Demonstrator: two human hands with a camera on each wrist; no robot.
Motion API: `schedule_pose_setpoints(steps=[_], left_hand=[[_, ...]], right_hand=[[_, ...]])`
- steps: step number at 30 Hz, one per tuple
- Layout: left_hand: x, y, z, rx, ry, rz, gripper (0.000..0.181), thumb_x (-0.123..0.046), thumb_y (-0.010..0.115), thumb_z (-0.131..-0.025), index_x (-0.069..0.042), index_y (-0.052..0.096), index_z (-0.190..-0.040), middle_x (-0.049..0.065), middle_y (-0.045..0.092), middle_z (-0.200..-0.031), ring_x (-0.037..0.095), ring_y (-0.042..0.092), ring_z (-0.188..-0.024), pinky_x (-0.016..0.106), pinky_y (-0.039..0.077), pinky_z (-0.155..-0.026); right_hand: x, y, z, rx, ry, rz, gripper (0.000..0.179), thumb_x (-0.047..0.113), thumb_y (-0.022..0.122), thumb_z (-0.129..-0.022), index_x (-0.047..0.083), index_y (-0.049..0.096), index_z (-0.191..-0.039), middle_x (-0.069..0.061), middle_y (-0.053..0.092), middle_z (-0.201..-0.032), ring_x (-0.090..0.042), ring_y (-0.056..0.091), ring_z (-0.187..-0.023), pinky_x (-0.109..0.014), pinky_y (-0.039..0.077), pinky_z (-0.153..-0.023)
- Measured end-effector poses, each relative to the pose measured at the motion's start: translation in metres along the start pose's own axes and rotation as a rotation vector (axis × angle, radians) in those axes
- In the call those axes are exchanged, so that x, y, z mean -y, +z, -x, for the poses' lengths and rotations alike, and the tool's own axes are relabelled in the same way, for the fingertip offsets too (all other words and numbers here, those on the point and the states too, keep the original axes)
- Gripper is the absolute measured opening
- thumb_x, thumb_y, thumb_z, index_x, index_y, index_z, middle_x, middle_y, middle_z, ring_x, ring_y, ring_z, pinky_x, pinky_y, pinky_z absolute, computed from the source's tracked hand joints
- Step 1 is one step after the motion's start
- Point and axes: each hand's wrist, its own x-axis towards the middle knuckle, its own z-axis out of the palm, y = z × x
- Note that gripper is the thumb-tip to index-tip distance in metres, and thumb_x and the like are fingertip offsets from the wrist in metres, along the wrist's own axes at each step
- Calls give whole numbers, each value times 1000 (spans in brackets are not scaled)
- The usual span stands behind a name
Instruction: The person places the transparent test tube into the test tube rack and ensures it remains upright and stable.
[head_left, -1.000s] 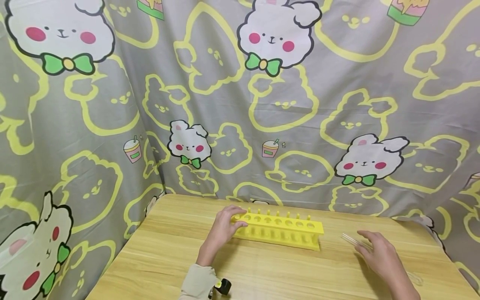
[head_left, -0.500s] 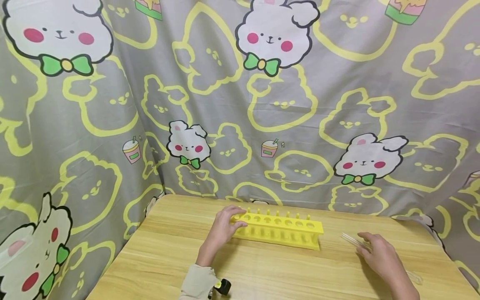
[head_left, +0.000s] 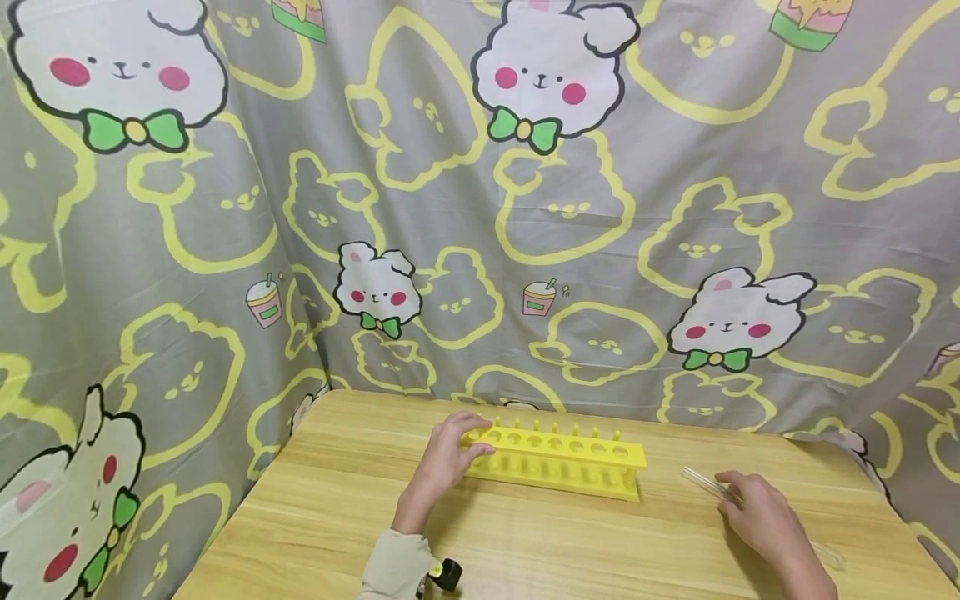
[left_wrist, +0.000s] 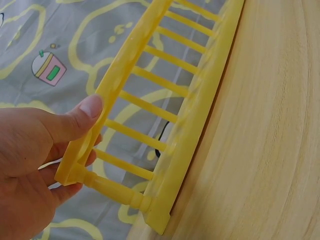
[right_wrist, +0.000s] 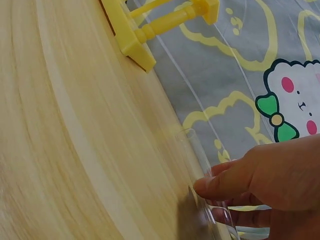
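Yellow plastic two-tier rack, lower centre, head view: your left hand grips its end; brace it level. Clear slender tube, lower right: pinched in your right hand; press lightly

A yellow rack with two tiers, round holes and a row of pegs stands upright on the counter, its near end in the left hand's grip. A clear, slender tube slants low between the right hand's thumb and fingers, one end jutting beyond them toward the rack.
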Motion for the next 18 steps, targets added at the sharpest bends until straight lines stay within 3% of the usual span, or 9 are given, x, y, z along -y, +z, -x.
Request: schedule_pose_setpoints(steps=[11, 18], left_hand=[[0, 1, 0, 5, 2, -9, 38, -14, 83, -84, -1, 74, -118, 13, 70, -119, 33, 65, -114, 47, 54, -100], [-1, 0, 0, 4, -5, -11, 38, -14, 83, -84, -1, 74, -118, 13, 70, -119, 32, 65, -114, 46, 54, -101]], right_hand=[[-3, 3, 0, -25, -20, 12, 40, -16, 67, -78, -9, 67, -118, -20, 66, -93, -40, 65, -85, -59, 56, -69], [-2, 6, 0, -57, -29, 30, 36, -15, 67, -79, -8, 69, -114, -18, 65, -89, -36, 64, -78, -58, 56, -67]])
